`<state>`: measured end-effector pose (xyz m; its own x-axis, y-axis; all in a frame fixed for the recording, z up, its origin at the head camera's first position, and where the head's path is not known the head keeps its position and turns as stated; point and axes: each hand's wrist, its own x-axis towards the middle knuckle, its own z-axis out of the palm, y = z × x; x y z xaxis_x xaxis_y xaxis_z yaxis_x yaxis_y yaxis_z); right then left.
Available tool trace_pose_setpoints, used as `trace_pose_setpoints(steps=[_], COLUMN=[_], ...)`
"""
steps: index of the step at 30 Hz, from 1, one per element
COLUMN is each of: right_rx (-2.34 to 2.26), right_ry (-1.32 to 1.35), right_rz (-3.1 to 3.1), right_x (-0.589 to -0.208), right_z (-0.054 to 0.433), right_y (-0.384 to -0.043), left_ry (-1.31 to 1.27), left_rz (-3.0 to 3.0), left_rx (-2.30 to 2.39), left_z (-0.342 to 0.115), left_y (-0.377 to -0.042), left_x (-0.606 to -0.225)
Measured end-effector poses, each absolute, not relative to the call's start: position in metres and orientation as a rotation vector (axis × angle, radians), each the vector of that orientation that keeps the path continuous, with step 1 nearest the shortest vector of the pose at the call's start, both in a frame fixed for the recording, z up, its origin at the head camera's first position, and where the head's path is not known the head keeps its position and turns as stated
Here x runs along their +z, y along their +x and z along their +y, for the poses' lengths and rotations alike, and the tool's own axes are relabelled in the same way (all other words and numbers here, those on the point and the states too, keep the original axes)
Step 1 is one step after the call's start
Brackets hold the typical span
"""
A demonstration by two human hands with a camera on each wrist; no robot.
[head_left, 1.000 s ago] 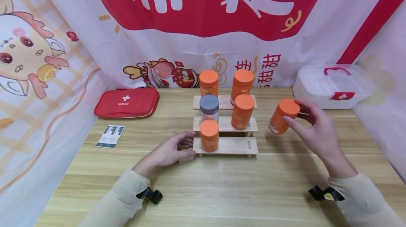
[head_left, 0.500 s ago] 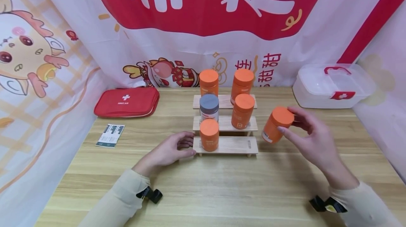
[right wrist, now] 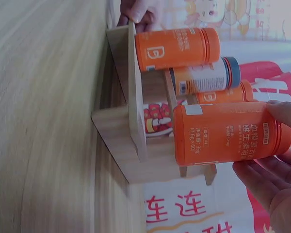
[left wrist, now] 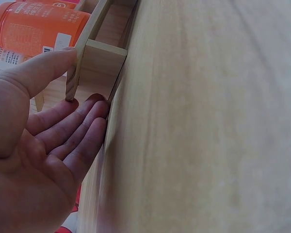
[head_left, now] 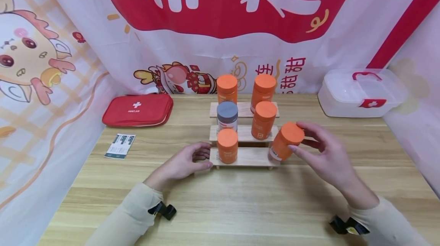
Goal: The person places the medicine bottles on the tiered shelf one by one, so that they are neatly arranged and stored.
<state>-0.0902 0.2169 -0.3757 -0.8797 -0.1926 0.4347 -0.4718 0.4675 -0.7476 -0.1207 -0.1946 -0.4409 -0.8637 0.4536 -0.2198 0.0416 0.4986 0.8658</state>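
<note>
My right hand (head_left: pixel 331 158) grips an orange supplement jar (head_left: pixel 286 143) near its lid, thumb on one side and fingers on the other. The jar is tilted over the right end of the lowest tier of the wooden stepped rack (head_left: pixel 252 157). In the right wrist view, the held jar (right wrist: pixel 223 133) shows white printing. My left hand (head_left: pixel 187 162) is at the rack's left end. Its thumb and fingertips touch the tier's end, fingers fairly straight, in the left wrist view. Another orange jar (head_left: pixel 227 146) stands upright on that tier's left side.
A grey-lidded jar (head_left: pixel 227 116) and an orange jar (head_left: pixel 264 122) occupy the middle tier. Two orange jars (head_left: pixel 227 87) (head_left: pixel 264 89) stand on the top tier. A red first-aid pouch (head_left: pixel 138 110), a printed card (head_left: pixel 120 146) and a clear-lidded white box (head_left: pixel 361 93) lie around the rack.
My right hand has carried the orange jar leftward and slightly toward me, from beside the rack to the lowest tier's right end. The left hand has stayed in place.
</note>
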Motion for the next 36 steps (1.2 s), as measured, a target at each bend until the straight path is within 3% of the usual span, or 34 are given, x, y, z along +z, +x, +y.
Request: trace_pose_setpoints(steps=[36], right_rx=[1.314], right_ry=[0.76], right_rz=[-2.474], right_x=[-0.392], right_z=[0.176], right_y=[-0.099], left_ry=[0.424], left_rz=[2.328], left_rx=[1.32], left_z=[-0.193], left_y=[-0.121], left_x=[-0.438])
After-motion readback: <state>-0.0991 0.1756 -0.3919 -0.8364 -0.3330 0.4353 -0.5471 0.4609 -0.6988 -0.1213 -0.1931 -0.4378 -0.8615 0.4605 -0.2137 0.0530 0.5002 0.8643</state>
